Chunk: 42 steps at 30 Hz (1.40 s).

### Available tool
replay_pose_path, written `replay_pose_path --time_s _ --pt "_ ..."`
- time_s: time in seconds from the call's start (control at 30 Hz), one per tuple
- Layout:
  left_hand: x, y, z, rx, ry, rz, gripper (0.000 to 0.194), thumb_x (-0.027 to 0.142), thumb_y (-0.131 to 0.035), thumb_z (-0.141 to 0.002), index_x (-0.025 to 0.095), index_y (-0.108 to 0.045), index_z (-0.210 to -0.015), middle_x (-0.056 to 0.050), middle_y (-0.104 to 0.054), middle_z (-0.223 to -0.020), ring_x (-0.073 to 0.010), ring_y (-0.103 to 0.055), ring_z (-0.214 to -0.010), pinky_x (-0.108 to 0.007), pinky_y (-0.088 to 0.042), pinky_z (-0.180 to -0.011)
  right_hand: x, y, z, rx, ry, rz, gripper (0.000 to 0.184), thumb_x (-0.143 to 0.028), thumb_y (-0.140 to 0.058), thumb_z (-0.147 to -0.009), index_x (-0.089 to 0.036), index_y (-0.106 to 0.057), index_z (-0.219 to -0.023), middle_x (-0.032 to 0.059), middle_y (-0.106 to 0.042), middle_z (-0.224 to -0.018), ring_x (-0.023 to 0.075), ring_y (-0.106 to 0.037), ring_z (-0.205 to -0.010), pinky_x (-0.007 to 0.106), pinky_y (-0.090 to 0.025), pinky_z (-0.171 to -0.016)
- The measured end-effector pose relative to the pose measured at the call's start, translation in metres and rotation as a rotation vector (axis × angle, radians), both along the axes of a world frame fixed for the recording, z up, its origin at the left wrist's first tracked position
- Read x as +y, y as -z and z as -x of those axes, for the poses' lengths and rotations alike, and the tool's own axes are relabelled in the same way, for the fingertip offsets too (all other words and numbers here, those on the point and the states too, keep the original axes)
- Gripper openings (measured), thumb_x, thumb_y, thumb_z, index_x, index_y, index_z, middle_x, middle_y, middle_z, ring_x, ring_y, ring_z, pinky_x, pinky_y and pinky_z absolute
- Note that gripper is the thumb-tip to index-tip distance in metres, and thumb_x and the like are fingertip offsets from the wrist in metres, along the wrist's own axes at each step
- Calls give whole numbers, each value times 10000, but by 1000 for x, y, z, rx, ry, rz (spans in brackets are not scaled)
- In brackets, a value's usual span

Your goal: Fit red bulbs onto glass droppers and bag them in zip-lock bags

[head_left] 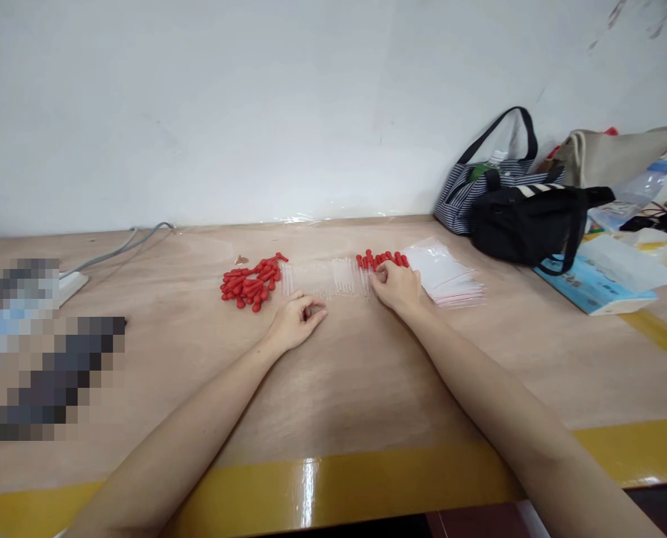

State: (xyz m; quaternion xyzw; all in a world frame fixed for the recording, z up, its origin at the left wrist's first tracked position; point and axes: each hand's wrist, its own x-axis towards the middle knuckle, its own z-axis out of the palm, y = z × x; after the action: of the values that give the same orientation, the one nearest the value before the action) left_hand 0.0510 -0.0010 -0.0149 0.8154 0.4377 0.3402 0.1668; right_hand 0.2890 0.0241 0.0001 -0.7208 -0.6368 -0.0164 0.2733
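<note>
My left hand [296, 321] rests on the table with its fingers loosely curled, a small gap showing between thumb and index finger and nothing visible in it. Just beyond it lies a row of thin clear tubes [343, 276]. To its left is a loose heap of red rubber bulbs [250, 284]. My right hand [397, 288] pinches a clear dropper tube at the right end of the row; its fingertips partly hide it. Behind that hand, red bulbs [382, 258] lie side by side, apparently on the ends of tubes.
Clear zip bags [448, 276] with red seal lines are stacked right of my right hand. Farther right are a blue tissue pack [596, 276], a black bag [526, 224] and a striped bag [456, 198]. A power strip [72, 288] stands left. Yellow tape [333, 489] lines the front edge.
</note>
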Motion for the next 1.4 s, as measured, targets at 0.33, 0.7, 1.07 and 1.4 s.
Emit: replay_pose_path --time_s 0.33,0.7,1.07,1.4 --pt "-4 -8 -1 25 2 33 174 287 -566 -773 167 -648 -869 -4 -498 -711 -90 -471 -582 -226 -415 -556 -2 0 -9 5 78 65 225 -290 -433 -775 -201 -613 -877 53 -676 -817 216 -589 -799 351 -264 -763" --pt "-4 -7 -1 31 12 14 164 282 -561 -780 169 -647 -862 -9 -510 -723 -91 -478 -590 -227 -418 -559 -7 -5 -2 -18 -66 53 229 -211 -434 -713 -238 -649 -787 8 -672 -792 191 -568 -778 350 -237 -756" --pt "-4 -8 -2 27 14 10 153 271 -563 -777 168 -648 -851 -7 -510 -712 -90 -477 -583 -228 -415 -567 -6 -12 7 -152 72 179 312 -331 -411 -759 -176 -678 -718 103 -659 -716 246 -582 -723 395 -274 -729" --pt "7 -27 14 195 -335 -201 114 280 -586 -737 184 -642 -764 -58 -561 -808 -219 -504 -830 -365 -407 -771 -13 -29 13 -184 49 354 272 -300 -458 -741 -137 -672 -781 167 -647 -789 304 -584 -801 444 -300 -734"
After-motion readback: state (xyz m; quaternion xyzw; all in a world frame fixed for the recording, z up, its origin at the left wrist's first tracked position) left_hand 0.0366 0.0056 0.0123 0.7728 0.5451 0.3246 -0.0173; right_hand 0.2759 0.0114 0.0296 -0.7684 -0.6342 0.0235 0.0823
